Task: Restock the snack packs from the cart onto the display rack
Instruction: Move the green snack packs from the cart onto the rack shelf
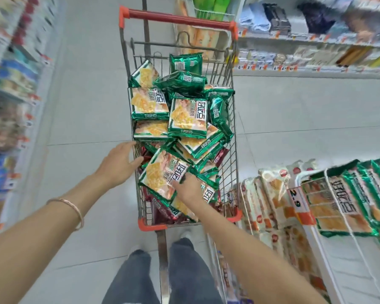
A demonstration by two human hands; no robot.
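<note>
Over metal wire cart (232, 132), pinches green foil snack pack (160, 176) with right hand (188, 187); left hand (119, 163) spread, empty. Probably light, slippery, crushable: grip sealed edge.

Thin pinkish bangle (72, 205) on left wrist (83, 194) — dark grey trousers (132, 279)

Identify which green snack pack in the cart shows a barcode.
The pack at the far end of the cart, nearest the red handle; it alone shows a barcode.

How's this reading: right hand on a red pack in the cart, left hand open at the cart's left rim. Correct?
Not red: the head view shows the right hand on a green pack in the cart. The left hand is open at the cart's left rim.
</note>
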